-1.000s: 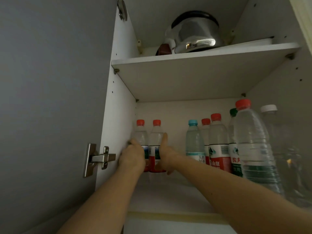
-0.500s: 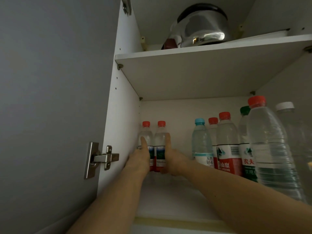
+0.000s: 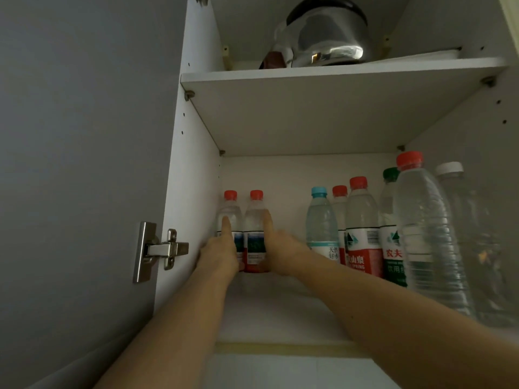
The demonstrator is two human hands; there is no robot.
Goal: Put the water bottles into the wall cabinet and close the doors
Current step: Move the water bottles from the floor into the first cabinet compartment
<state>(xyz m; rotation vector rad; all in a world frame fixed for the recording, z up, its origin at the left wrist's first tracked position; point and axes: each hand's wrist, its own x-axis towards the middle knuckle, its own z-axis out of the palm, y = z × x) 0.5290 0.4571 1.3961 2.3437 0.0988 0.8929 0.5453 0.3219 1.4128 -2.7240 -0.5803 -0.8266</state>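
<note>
right bottle (image 3: 474, 242) blurred, door (image 3: 84, 164) cropped

A shiny steel pot (image 3: 327, 42) sits on the upper shelf (image 3: 337, 73).

Water bottles (image 3: 362, 226) — eight; hands (image 3: 222, 255) — two; steel pot (image 3: 328, 37) — one.
</note>
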